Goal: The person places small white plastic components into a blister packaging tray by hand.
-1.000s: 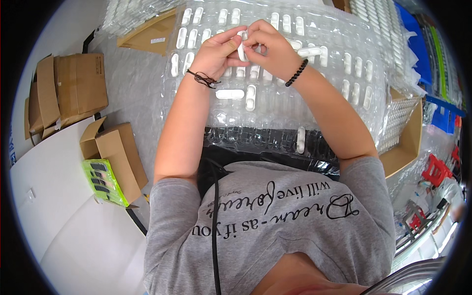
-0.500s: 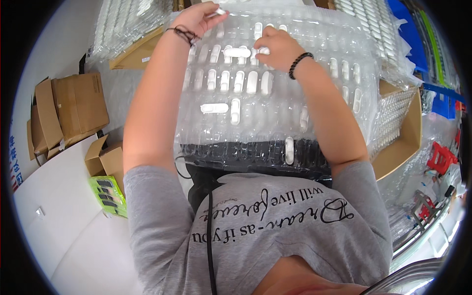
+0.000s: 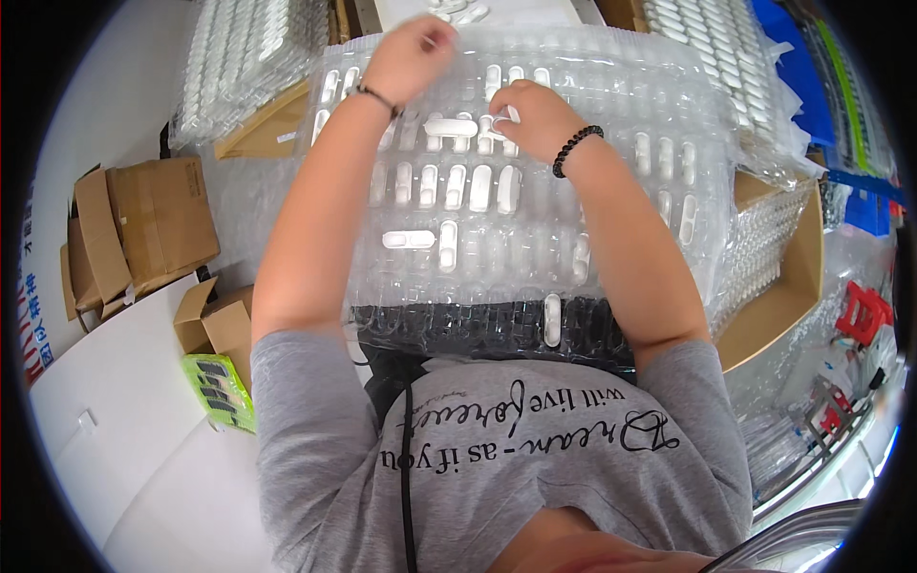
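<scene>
Two hands are working over one clear blister tray (image 3: 535, 258) near the tabletop's front edge. Left hand (image 3: 413, 55), fingers curled, grip indiscernible, is reaching toward the far edge. Right hand (image 3: 532, 116), fingers narrow, is pinching one white capsule-shaped part (image 3: 504, 115); five parts (image 3: 457, 186) are filling the middle row.

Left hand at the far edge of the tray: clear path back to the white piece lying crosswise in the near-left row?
Probably yes. The left hand is raised over the clear tray, and the crosswise white piece lies uncovered beside that forearm. Nothing sits over it; the right hand is off to the other side.
</scene>
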Action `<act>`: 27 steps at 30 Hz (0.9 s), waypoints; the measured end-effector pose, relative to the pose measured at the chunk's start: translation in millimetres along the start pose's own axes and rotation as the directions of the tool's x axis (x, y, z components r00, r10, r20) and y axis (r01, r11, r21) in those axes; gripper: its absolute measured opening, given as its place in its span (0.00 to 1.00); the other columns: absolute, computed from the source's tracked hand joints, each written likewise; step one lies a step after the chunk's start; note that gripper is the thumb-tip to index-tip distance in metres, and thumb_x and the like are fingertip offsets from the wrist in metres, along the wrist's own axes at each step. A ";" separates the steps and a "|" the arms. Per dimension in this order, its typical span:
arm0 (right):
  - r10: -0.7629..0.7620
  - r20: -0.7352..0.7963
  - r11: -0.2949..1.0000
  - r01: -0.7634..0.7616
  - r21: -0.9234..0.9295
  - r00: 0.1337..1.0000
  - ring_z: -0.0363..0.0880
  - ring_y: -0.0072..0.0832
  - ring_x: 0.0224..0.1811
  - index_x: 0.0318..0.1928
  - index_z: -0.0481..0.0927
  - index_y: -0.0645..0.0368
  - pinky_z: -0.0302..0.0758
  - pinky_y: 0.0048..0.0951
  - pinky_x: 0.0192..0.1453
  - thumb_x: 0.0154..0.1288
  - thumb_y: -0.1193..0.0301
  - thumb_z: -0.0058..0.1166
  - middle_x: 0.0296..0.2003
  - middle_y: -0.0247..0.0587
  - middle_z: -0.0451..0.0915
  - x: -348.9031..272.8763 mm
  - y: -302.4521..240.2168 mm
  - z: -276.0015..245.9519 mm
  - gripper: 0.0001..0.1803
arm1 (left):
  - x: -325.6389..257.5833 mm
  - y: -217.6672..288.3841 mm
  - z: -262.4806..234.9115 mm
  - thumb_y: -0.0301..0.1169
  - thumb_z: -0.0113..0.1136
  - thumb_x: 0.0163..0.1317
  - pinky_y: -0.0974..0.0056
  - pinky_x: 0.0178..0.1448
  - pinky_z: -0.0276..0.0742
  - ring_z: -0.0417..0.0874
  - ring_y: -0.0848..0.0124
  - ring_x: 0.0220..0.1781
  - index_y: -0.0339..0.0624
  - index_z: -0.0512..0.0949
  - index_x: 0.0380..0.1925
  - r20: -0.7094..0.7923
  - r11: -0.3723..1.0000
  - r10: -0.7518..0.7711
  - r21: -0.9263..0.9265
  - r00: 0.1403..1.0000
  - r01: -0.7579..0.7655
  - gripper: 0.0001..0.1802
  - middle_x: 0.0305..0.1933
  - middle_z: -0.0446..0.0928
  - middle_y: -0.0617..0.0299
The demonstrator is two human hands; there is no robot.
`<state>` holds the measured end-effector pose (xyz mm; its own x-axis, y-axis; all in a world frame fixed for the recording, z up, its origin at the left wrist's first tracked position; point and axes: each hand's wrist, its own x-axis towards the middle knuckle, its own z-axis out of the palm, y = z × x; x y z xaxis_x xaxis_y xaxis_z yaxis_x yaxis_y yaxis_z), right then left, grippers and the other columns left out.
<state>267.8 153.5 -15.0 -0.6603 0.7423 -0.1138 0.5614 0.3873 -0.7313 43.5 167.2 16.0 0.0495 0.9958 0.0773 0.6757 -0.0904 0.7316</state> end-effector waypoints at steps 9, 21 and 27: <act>0.133 -0.209 0.976 -0.091 0.199 0.969 0.77 0.35 0.33 0.46 0.76 0.56 0.74 0.34 0.40 0.64 0.69 0.54 0.37 0.41 0.79 3.0 -6.8 -1.0 0.11 | -78.3 21.4 8.7 0.33 0.64 0.54 0.60 0.51 0.76 0.79 0.61 0.44 0.40 0.79 0.47 0.354 0.937 -0.147 0.348 0.923 0.016 0.19 0.45 0.77 0.53; 0.263 0.210 0.898 -0.159 -0.411 0.942 0.78 0.39 0.41 0.35 0.80 0.55 0.75 0.39 0.46 0.58 0.70 0.58 0.36 0.41 0.80 -22.7 -45.5 -5.1 0.05 | -119.2 38.1 22.7 0.30 0.64 0.60 0.72 0.35 0.78 0.82 0.77 0.31 0.37 0.79 0.46 -0.051 0.937 -0.266 -0.249 0.963 0.245 0.15 0.38 0.82 0.61; 0.149 0.071 0.832 -0.087 -0.548 0.986 0.79 0.38 0.42 0.40 0.77 0.54 0.76 0.40 0.44 0.57 0.71 0.61 0.36 0.40 0.79 -25.0 -53.2 8.1 0.10 | -128.8 18.1 33.8 0.26 0.67 0.57 0.72 0.40 0.81 0.85 0.73 0.37 0.34 0.75 0.47 0.039 0.781 -0.406 -0.505 0.913 0.369 0.18 0.39 0.82 0.57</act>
<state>250.4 109.9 21.2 -0.6027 0.7512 -0.2691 0.7976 0.5577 -0.2297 74.2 37.8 -3.6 -0.2000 0.9466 -0.2528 0.1743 0.2883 0.9415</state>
